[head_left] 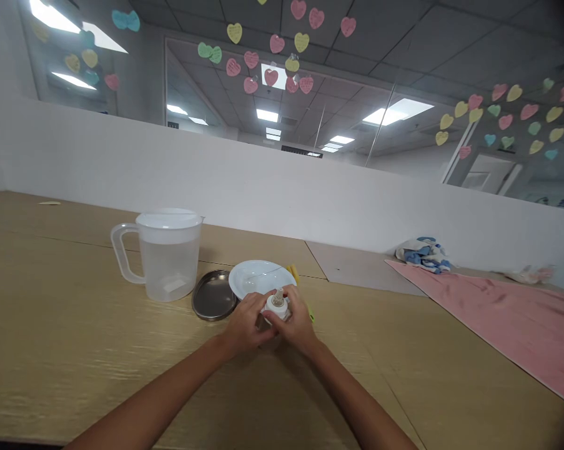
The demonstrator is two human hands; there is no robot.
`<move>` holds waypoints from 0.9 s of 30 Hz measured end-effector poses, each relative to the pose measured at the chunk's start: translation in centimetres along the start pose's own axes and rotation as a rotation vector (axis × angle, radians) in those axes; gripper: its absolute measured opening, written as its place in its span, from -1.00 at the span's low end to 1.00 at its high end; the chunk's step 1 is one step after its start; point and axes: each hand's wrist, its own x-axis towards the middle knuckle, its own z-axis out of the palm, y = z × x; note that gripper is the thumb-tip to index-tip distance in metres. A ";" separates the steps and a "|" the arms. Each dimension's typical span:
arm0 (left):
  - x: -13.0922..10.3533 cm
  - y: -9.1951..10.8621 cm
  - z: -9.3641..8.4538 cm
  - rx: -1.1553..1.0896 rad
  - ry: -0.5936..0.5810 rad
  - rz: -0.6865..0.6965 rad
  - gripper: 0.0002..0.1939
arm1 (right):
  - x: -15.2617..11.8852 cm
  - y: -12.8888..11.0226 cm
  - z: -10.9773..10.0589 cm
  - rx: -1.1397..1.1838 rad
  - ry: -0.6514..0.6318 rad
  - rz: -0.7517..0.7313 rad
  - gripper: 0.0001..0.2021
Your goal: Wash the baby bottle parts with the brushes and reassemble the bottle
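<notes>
Both hands are together near the middle of the table, closed around a small baby bottle with a white collar and a clear teat pointing up. My left hand grips it from the left side. On the other side, my right hand has its thumb against the collar and its fingers curled behind. The bottle's body is mostly hidden by the hands. Just behind them sits a white bowl, partly covered by my fingers. A round metal dish lies left of the bowl.
A clear plastic jug holding liquid stands left of the dish. Yellow item parts show behind my right hand. At the right lie a pink cloth, a grey mat and a crumpled blue-white cloth. A white wall borders the table.
</notes>
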 end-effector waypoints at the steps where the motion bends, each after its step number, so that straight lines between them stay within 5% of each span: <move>1: 0.0 0.0 0.0 -0.008 -0.006 -0.002 -0.41 | 0.0 0.0 0.1 0.006 0.009 0.022 -0.70; 7: 0.1 0.1 0.1 -0.026 -0.013 -0.083 -0.27 | 0.3 0.5 -0.2 0.194 -0.023 0.075 -0.74; 16: 0.2 0.1 0.2 -0.029 -0.035 -0.129 -0.24 | 0.0 1.3 -0.3 0.313 -0.063 0.249 -0.47; 27: 0.3 0.4 -0.2 -0.059 -0.080 -0.163 -0.26 | 0.7 0.9 -1.0 0.431 -0.160 0.293 -0.53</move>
